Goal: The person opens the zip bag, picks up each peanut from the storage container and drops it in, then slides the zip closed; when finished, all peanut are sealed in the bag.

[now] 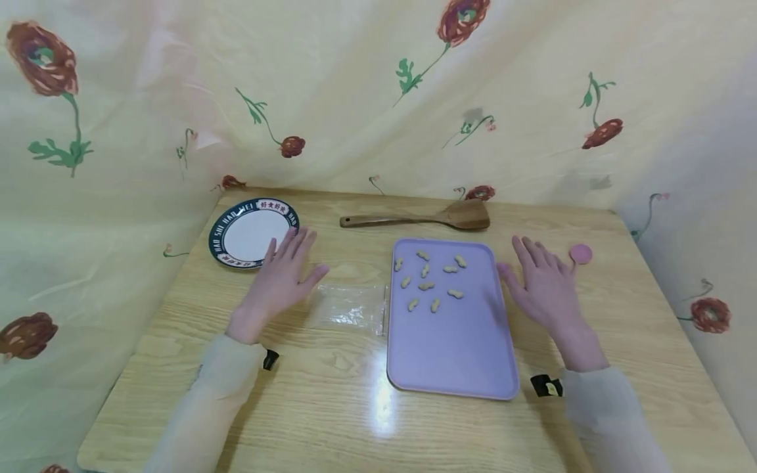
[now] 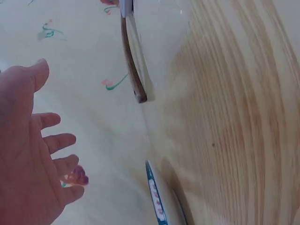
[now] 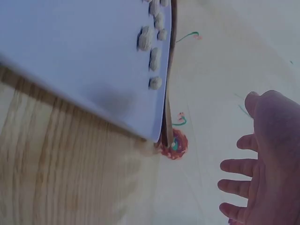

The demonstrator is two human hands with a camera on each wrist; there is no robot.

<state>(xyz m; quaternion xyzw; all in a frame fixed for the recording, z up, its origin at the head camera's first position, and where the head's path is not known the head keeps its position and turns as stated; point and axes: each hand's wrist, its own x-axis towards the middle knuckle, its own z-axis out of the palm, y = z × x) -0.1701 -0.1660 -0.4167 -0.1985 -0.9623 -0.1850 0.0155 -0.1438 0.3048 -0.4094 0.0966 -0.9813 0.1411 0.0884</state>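
Note:
My left hand (image 1: 276, 284) hovers with fingers spread near the right edge of a round plate (image 1: 251, 238) that has a dark patterned rim. My right hand (image 1: 547, 288), fingers extended, is held just right of a purple tray (image 1: 451, 358). Neither holds anything. Several peanuts in their shells (image 1: 426, 286) lie scattered over the tray's far half; the right wrist view shows some of these peanuts (image 3: 146, 38) close up. Between my left hand and the tray lies a clear plastic bag (image 1: 350, 309), flat on the table.
Behind the tray lies a wooden spatula (image 1: 464, 215), its handle pointing left. A small pink disc (image 1: 581, 253) sits on the wooden table (image 1: 319, 407), beyond my right hand. Flowered cloth (image 1: 343, 85) hangs behind and along both sides of the table.

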